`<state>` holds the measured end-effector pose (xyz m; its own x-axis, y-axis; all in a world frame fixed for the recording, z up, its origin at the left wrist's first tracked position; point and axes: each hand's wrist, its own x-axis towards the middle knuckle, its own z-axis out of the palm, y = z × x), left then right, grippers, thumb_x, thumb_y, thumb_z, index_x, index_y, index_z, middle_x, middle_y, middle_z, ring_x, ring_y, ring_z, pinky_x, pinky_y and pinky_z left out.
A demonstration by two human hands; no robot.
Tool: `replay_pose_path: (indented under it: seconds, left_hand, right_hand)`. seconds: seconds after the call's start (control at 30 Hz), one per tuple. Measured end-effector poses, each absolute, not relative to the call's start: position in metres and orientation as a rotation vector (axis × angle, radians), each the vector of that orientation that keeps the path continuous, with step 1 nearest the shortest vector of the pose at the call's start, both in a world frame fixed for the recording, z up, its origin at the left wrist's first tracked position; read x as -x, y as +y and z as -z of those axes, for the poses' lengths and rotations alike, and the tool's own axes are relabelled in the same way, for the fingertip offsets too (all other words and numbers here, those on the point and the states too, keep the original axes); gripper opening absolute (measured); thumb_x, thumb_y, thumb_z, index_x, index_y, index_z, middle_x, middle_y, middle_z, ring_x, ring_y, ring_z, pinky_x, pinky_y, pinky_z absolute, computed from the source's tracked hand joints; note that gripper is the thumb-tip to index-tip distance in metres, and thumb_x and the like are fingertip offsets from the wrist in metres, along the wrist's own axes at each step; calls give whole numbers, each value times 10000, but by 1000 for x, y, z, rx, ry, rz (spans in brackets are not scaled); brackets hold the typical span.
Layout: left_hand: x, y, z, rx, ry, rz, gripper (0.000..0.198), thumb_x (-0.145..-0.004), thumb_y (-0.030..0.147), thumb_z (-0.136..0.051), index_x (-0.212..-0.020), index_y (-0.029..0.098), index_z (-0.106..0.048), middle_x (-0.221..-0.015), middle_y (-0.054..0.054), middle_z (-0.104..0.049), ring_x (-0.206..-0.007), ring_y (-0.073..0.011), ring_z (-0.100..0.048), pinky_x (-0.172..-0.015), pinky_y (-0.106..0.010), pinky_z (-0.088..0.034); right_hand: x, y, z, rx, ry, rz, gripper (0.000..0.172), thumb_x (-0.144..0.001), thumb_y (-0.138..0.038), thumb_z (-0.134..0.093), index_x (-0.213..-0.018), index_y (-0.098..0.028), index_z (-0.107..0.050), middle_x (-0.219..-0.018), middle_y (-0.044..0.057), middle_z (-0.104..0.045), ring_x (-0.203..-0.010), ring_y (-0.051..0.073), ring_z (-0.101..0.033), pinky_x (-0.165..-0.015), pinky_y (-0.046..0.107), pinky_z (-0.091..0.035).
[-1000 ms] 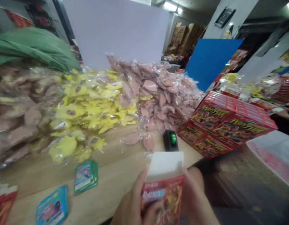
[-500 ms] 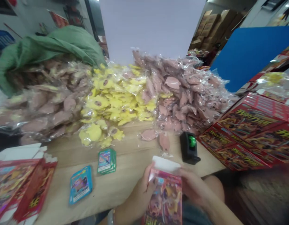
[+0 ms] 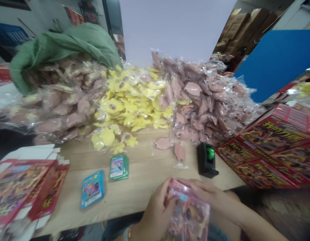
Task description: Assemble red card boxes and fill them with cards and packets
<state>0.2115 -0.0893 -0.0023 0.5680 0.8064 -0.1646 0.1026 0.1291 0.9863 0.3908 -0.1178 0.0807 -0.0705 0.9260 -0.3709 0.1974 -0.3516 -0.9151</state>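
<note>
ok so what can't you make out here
Head view only.
box: print blurred, lower end cut off by the bottom edge, sides covered by the left hand and right hand.
blue cards: print too small.
flat red cartons: cut off by the left edge.

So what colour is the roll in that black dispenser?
Green; the roll shows best in the head view.

The box (image 3: pixel 188 214) is showing a pink and red face with bright cartoon print. The bench (image 3: pixel 145 187) is showing pale wood grain. One card stack (image 3: pixel 92 188) is showing blue, the other card pile (image 3: pixel 119 167) green. The bagged toys (image 3: pixel 130 103) are glowing yellow between pink heaps (image 3: pixel 202 100). The tape holder (image 3: pixel 206 160) is showing black with a green roll. The cartons (image 3: pixel 278 147) are wearing red with yellow lettering; the cloth (image 3: pixel 67 43) is showing green, the board (image 3: pixel 278 60) plain blue.
</note>
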Motion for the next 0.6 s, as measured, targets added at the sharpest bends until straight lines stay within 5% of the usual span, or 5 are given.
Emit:
replay_pose_path:
  seconds: [0.17, 0.4, 0.6]
  left_hand:
    - [-209, -91, -5, -1474, 847, -639, 471, -827, 267, -505, -1284, 181, -429, -1228, -101, -535, -1125, -239, -489, -984, -372, -382]
    - [-210, -91, -8, -1554, 724, -642, 453, -849, 199, -471, -1296, 203, -399, -1260, -75, -505, -1147, -204, -468, -1010, -340, -353]
    - [-206, -101, 1, -1433, 658, -606, 587, -886, 261, -432, -1386, 235, -126, -1111, -91, -543, -831, -146, -589, -754, -290, -491]
  right_hand:
    - [-394, -125, -82, 1462, -1072, -1727, 419, -803, -456, -533, -1148, -227, -597, -999, 63, -673, -960, 224, -598, -877, 373, -450]
    - [-389, -134, -81, 1660, -1290, -1367, 395, -816, -425, -525, -1149, -226, -598, -1064, 53, -660, -955, 222, -606, -855, 329, -474]
    - [-393, -130, -98, 1610, -1271, -1531, 388, -819, -450, -508, -1090, -205, -638, -1015, 56, -678, -847, 205, -639, -763, 303, -509]
